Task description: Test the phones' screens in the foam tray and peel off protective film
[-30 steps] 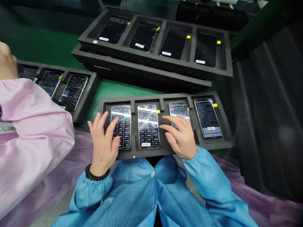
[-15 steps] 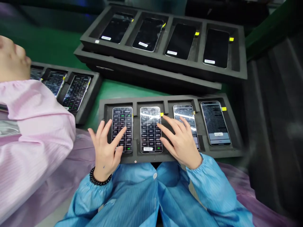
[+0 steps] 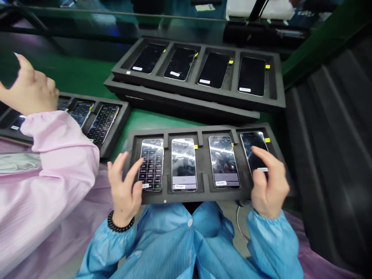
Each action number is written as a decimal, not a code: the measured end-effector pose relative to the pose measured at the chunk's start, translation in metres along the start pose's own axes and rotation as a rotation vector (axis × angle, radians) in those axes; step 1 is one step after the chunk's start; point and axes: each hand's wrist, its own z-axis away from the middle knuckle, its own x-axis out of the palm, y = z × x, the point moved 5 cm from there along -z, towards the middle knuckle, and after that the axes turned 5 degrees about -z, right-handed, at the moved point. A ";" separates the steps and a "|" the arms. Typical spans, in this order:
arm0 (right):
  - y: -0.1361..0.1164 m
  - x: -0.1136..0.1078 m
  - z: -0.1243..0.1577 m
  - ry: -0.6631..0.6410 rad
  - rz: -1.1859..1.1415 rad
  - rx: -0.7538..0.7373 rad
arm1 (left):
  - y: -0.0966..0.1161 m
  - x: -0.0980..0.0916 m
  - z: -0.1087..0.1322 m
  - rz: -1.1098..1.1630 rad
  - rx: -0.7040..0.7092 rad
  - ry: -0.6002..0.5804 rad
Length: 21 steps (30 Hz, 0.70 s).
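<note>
In front of me lies a black foam tray (image 3: 167, 197) with a smartphone in each slot. My left hand (image 3: 124, 190), a black beaded bracelet at its wrist, is open over the leftmost phone (image 3: 151, 166), whose screen shows a grid of buttons. The second phone (image 3: 183, 164) and the third phone (image 3: 223, 161) show lines of text above a grey bar. At the right end, my right hand (image 3: 269, 186) is open, its index finger over the dark screen of the rightmost phone (image 3: 252, 143). Whether either fingertip touches glass I cannot tell.
Behind stand stacked foam trays (image 3: 186, 91), the top one holding dark phones with yellow tabs. To the left, a co-worker's hand (image 3: 37, 89) in a pink sleeve is raised over another phone tray (image 3: 123, 112). A dark ridged surface (image 3: 334, 155) lies right.
My right hand has moved right, from the second and third phones to the rightmost one. The second phone's grid has turned to text, and the rightmost screen has gone dark. The co-worker's hand has shifted right.
</note>
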 end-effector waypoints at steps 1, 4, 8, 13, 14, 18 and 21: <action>0.010 -0.009 0.002 0.034 0.067 0.054 | -0.004 -0.006 0.004 0.021 -0.055 0.080; 0.043 -0.020 0.010 -0.010 0.232 0.235 | -0.031 -0.011 0.021 0.097 -0.318 0.160; 0.071 -0.018 0.015 -0.078 0.323 0.425 | -0.075 0.010 0.047 0.375 -0.774 -0.005; 0.066 -0.019 0.015 -0.090 0.371 0.522 | -0.086 0.011 0.052 0.596 -0.841 -0.072; 0.061 -0.020 0.017 -0.103 0.369 0.513 | -0.088 0.006 0.052 0.623 -0.842 -0.050; 0.045 -0.026 0.041 -0.129 0.380 0.515 | -0.094 -0.019 0.042 0.658 -0.786 0.091; 0.058 -0.034 0.073 -0.194 0.353 0.628 | -0.094 -0.035 0.025 0.707 -0.705 0.275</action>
